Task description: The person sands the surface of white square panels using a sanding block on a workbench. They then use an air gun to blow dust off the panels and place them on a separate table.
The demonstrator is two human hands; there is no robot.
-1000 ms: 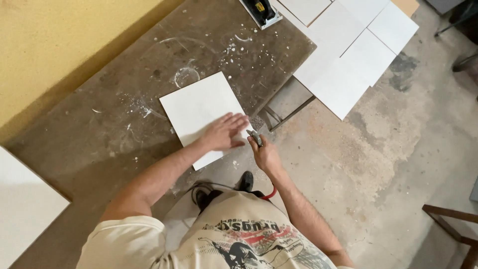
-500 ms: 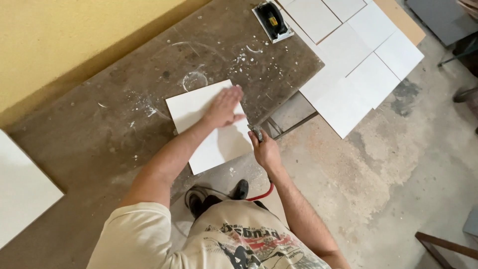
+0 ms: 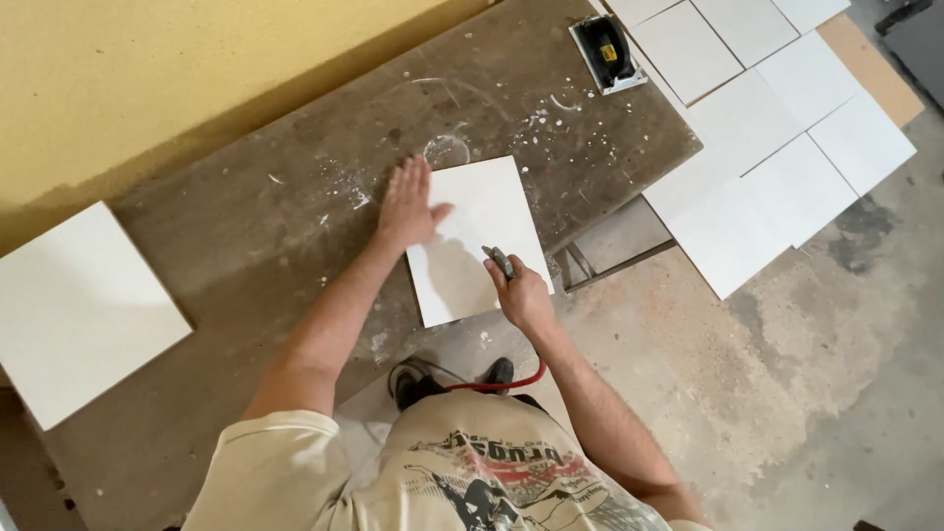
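Observation:
A white square tile point(image 3: 492, 211) lies flat on the brown dusty workbench point(image 3: 246, 216), its near edge at the bench's front edge. My left hand point(image 3: 408, 205) is spread flat with fingers apart over the tile's far left corner and the bench beside it. My right hand point(image 3: 519, 290) sits at the tile's near right side, closed around a small grey hand tool point(image 3: 500, 260) that points onto the tile.
A second white tile point(image 3: 84, 310) lies at the bench's left end. Several white tiles point(image 3: 777, 128) cover the floor at the right. A small yellow and black device point(image 3: 607, 49) rests in a tray at the bench's far right. A yellow wall point(image 3: 147, 79) backs the bench. A red cord point(image 3: 492, 383) runs near my feet.
My left hand slid from the tile's middle to its far left corner. My right hand moved with the tool from off the tile's right edge onto its near right part.

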